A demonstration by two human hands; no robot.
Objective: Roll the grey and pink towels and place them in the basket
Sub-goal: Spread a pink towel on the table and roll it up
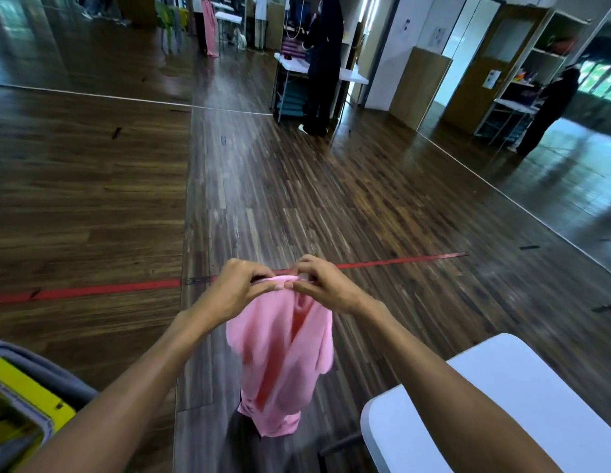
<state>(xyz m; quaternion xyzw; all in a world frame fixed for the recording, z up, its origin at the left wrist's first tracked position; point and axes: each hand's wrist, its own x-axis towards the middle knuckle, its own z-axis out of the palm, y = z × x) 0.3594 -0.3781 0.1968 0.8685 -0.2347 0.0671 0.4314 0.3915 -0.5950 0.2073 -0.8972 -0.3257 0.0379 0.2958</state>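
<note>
Wood floor (297, 206) spreads wide and bare beyond the grip, a red line (92, 291) crossing just behind it; a white table (522, 397) corner lies below and right of the grip, a grey towel (54, 377) over a yellow bin (27, 401) below left; left hand (234, 290) and right hand (322, 285) pinch the pink towel (283, 363) by its top edge, the cloth hanging crumpled in soft folds beneath.
</note>
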